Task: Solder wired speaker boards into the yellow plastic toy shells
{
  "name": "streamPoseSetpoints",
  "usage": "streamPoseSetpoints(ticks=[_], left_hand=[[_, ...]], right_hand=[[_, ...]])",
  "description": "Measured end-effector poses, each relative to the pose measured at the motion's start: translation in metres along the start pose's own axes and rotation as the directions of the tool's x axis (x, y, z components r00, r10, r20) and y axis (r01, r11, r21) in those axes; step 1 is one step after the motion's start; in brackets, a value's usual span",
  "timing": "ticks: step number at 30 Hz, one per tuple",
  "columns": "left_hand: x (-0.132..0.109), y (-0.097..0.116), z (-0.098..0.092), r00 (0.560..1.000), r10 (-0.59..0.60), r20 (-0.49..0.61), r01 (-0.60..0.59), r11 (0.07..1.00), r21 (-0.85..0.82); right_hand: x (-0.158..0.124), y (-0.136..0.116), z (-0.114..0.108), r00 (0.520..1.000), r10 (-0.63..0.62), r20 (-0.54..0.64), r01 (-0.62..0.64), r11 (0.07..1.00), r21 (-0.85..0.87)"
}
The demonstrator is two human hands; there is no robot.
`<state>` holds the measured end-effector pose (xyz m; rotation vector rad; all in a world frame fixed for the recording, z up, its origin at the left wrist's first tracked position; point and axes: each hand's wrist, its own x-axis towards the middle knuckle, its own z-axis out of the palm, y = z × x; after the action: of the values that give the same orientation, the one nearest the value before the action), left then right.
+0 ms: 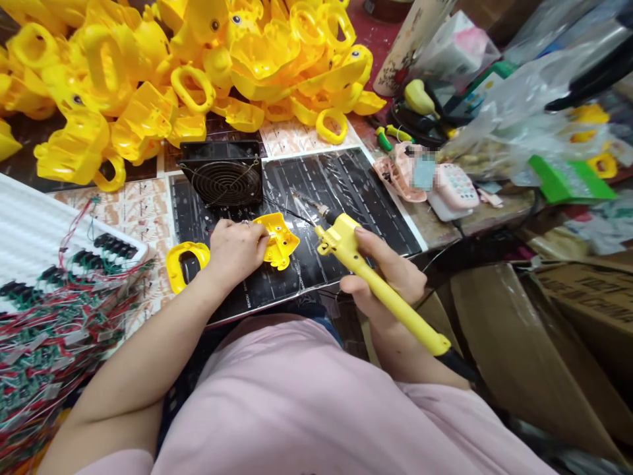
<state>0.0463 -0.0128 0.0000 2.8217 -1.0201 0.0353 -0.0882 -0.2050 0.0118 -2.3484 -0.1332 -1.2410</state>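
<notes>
My right hand (390,270) is wrapped round a yellow soldering gun (390,297), its metal tip pointing up and left over the black mat (336,191). A thin wire guide runs beside the tip, apart from the work. With closed fingers my left hand (237,247) grips a small yellow plastic shell (281,243), hollow side up, low over the mat. What else those fingers may pinch inside the shell is hidden. Left of that wrist lies a yellow plastic ring-shaped part (174,267). Just beyond the left hand stands a black fan (222,178) with a round wire grille.
Yellow duck-like plastic shells (277,59) are heaped across the back. At left, a white tray (39,218) borders many small circuit boards with red wires (59,343). A pink calculator-like device (452,188) and plastic bags (524,119) lie right; cardboard boxes (514,330) stand below.
</notes>
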Motion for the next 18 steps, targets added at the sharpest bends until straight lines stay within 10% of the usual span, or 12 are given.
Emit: streamPoseSetpoints(ticks=[6, 10, 18], left_hand=[[-0.011, -0.029, -0.033, 0.965, -0.040, -0.260, 0.017, 0.996, -0.092], [-0.022, -0.066, -0.049, 0.963, -0.252, -0.099, 0.237, 0.960, -0.147], [-0.040, -0.044, -0.006, 0.991, 0.129, 0.043, -0.125, 0.990, -0.069]], right_hand=[[-0.018, 0.017, 0.010, 0.995, 0.084, -0.057, -0.082, 0.996, 0.023], [-0.031, 0.034, 0.006, 0.987, 0.115, -0.111, -0.113, 0.993, 0.022], [-0.028, 0.027, 0.013, 0.990, 0.083, -0.117, -0.076, 0.995, 0.065]])
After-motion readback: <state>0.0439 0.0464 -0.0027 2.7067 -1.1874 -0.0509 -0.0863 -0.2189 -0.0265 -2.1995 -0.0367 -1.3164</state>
